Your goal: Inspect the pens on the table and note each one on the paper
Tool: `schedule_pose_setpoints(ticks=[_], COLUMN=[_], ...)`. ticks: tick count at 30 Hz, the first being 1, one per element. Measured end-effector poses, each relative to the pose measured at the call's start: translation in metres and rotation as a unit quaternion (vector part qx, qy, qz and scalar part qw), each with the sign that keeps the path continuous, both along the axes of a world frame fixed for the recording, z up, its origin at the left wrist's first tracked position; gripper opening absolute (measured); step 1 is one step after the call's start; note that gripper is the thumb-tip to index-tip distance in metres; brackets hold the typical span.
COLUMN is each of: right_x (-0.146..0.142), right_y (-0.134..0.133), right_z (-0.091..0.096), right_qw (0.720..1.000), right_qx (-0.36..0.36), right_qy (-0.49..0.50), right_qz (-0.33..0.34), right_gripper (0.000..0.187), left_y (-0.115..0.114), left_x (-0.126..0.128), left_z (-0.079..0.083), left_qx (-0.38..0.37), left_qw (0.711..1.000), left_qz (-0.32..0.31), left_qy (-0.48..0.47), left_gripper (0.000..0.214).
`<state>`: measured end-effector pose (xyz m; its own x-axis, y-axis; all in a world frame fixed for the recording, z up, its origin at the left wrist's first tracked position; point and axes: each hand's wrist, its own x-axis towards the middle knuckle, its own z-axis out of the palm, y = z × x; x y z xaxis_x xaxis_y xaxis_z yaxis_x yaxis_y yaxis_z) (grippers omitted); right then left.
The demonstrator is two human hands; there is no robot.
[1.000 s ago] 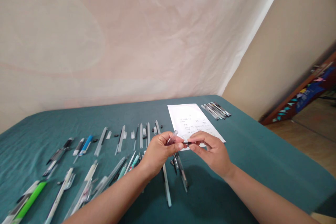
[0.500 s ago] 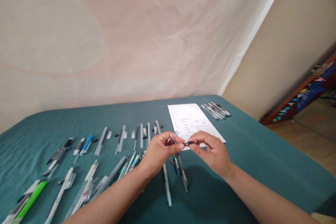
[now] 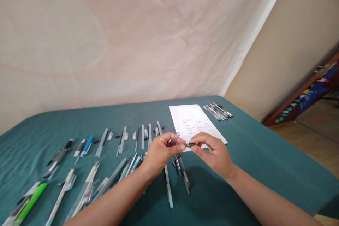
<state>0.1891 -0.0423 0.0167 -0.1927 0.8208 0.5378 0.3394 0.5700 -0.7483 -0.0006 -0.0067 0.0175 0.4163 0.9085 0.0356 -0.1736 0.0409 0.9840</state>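
Both my hands meet over the near edge of the paper, fingers closed in pinches. My left hand (image 3: 165, 150) is closed around a clear pen barrel (image 3: 177, 134), whose rounded end shows above the fingers. A short dark pen part (image 3: 189, 144) spans the small gap between the two hands' fingertips. My right hand (image 3: 213, 151) pinches its right end between thumb and fingers. The fingers hide most of both pieces, so I cannot tell whether they are joined. Just below lie several dark clear-bodied pens (image 3: 183, 173) and a long pale pen (image 3: 168, 187).
Behind the hands lies a white sheet with handwriting (image 3: 185, 111) on the green tablecloth (image 3: 254, 169). A row of several pens (image 3: 218, 111) sits to its right. Taken-apart barrels, caps and refills (image 3: 123, 140) line the left, with a bright green pen (image 3: 31, 201) at near left.
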Motion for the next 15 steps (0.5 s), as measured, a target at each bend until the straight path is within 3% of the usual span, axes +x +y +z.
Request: schedule_pose_setpoints(ticks=[15], right_x=[-0.0002], right_y=[-0.0004], right_z=[-0.0004], right_qw=[1.0], right_qx=[0.001], right_qy=[-0.005], right_qz=[-0.018], right_gripper=[0.01], left_y=[0.0008], left_x=[0.0008], left_z=[0.0002], left_qx=[-0.003], left_qw=[1.0], left_qz=[-0.009], left_qy=[-0.015], left_gripper=[0.021])
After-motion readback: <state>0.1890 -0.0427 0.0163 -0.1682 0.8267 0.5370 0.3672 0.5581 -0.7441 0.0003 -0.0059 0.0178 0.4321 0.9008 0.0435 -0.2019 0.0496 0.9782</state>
